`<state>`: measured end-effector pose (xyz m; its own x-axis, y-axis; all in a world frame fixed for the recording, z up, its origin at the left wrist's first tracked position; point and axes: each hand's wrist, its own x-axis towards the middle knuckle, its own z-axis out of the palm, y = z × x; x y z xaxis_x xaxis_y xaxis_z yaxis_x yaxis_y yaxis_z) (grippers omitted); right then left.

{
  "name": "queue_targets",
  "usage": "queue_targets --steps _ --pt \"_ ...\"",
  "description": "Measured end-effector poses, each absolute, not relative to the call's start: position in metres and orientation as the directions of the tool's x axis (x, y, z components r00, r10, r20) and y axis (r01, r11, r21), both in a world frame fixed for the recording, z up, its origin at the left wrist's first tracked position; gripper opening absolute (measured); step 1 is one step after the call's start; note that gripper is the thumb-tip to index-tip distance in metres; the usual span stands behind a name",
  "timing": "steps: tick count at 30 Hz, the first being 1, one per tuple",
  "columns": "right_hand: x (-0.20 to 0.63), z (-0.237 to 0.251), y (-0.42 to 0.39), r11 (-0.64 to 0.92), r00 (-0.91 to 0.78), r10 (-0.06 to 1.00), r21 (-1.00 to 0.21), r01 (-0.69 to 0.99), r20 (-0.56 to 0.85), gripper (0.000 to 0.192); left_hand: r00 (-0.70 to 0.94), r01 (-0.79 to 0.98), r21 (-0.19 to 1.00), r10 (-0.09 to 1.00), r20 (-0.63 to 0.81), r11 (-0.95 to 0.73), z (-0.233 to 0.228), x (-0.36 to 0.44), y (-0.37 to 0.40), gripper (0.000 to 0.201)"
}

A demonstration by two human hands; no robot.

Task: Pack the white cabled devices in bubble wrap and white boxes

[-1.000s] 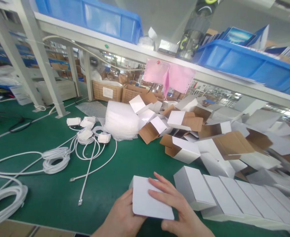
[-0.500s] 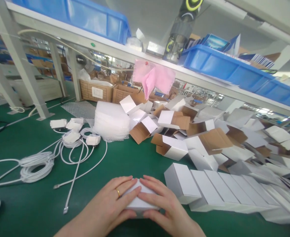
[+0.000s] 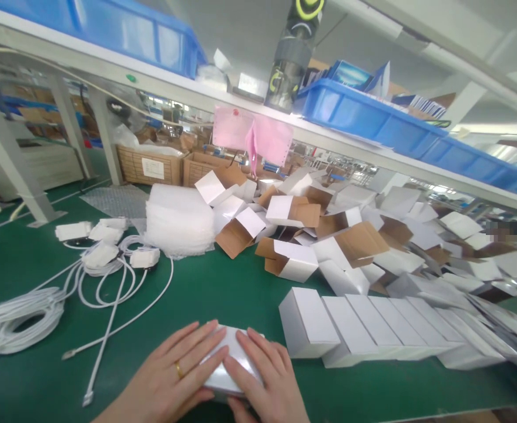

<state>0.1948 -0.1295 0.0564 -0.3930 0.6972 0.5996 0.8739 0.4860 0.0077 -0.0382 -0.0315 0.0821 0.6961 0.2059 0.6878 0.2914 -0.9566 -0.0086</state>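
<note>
White box [image 3: 230,367] flat, both hands pressing top.

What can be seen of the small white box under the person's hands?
The white box is small, flat-topped and looks like smooth white card with a slight sheen. It appears closed and lies flat on the green mat at the near edge. The left hand and right hand both press on its top, covering most of it. It sits apart from the row of closed boxes.

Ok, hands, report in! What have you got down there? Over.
Left hand and right hand both flat on a white box, pressing it to the green table. Row of boxes just right, not touching. Cables left, apart.
</note>
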Motion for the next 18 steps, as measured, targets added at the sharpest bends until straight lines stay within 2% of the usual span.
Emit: queue_targets --steps 1,3,5,9,11,14,16,18 --pt "0.189 0.051 -0.132 0.388 -0.321 0.717 0.028 0.921 0.618 0.068 0.647 0.363 0.017 0.265 0.715 -0.932 0.078 -0.036 -0.033 0.043" --pt "0.181 0.045 -0.134 0.189 -0.145 0.756 0.0 0.982 0.638 0.078 0.526 0.449 0.14 0.387 0.758 -0.883 0.071 -0.027 -0.038 0.042" --pt "0.18 0.048 -0.133 0.077 -0.02 0.775 -0.063 0.995 0.631 0.08 0.478 0.415 0.298 0.485 0.733 -0.859 0.066 -0.01 -0.044 0.045" --pt "0.207 0.074 -0.128 0.019 0.046 0.781 -0.097 0.995 0.623 0.051 0.578 0.282 0.509 0.567 0.587 -0.814 0.058 0.047 -0.047 0.06" --pt "0.228 0.094 -0.126 0.029 0.068 0.795 -0.15 0.988 0.603 0.038 0.602 0.26 0.565 0.589 0.539 -0.783 0.052 0.08 -0.044 0.068" --pt "0.262 0.13 -0.112 -0.048 0.145 0.849 -0.198 0.979 0.509 0.039 0.585 0.284 0.611 0.639 0.499 -0.739 0.046 0.117 -0.04 0.083" --pt "0.283 0.154 -0.088 -0.26 0.264 0.878 -0.065 0.963 0.398 0.036 0.616 0.312 0.626 0.654 0.44 -0.715 0.05 0.125 -0.039 0.089" --pt "0.3 0.174 -0.053 -0.339 0.323 0.871 -0.023 0.94 0.37 0.042 0.665 0.338 0.629 0.65 0.367 -0.7 0.061 0.118 -0.04 0.086"
